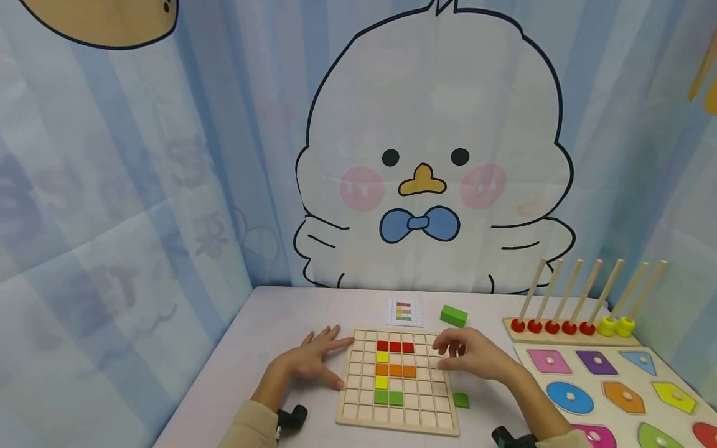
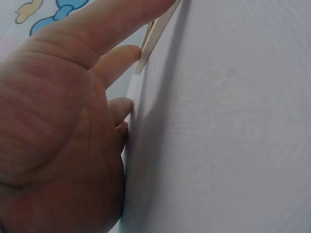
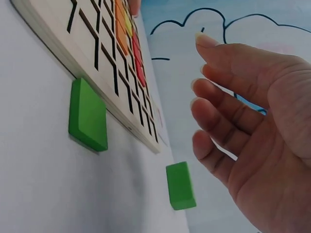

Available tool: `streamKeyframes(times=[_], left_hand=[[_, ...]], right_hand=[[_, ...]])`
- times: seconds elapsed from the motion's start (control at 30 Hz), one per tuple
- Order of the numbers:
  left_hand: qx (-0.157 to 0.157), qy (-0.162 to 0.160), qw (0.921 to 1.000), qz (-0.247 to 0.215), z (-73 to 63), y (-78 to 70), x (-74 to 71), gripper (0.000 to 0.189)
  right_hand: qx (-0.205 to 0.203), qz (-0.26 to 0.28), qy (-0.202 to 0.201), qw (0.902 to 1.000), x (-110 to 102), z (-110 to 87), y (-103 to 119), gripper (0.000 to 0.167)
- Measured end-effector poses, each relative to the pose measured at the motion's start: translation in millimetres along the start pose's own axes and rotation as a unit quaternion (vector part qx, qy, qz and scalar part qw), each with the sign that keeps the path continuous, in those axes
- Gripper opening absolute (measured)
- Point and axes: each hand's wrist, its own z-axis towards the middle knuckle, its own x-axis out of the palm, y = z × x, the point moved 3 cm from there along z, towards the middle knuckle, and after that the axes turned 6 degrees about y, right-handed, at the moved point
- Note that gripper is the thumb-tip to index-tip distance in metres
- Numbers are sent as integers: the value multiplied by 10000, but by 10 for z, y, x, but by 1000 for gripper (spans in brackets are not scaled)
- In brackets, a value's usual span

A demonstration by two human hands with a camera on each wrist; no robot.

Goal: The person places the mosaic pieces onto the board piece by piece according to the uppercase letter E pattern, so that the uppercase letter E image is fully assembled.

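A wooden grid board (image 1: 398, 427) lies on the table, holding red tiles (image 1: 394, 346), yellow tiles (image 1: 382, 356), orange tiles (image 1: 395, 371) and green tiles (image 1: 388, 397). My left hand (image 1: 313, 358) has its fingers spread, with forefinger and thumb touching the board's left edge. Above the board's right edge hovers my right hand (image 1: 473, 354), fingers loosely bent; the right wrist view shows nothing in its grasp. A loose green tile (image 3: 88, 116) lies against the board's right side. Behind the board is a pattern card (image 1: 404, 312) with similar coloured rows.
A green block (image 1: 454, 316) lies beyond the board, right of the card. At the right, a peg stand (image 1: 577, 336) carries red and yellow beads on upright rods. In front of it lies a shape puzzle board (image 1: 594, 364) with knobbed pieces. A printed curtain (image 1: 269, 186) hangs behind.
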Motion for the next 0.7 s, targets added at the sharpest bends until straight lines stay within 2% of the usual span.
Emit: streamKeyframes(times=[0.37,0.7], left_hand=[[-21,6,10000,8,3,-9,-2,100],[-11,21,10000,33,8,5,-4,99]], right_hand=[[176,455,766,9959,-123,-131,-138,29],[621,438,1332,9882,-90,-192,-213,23]])
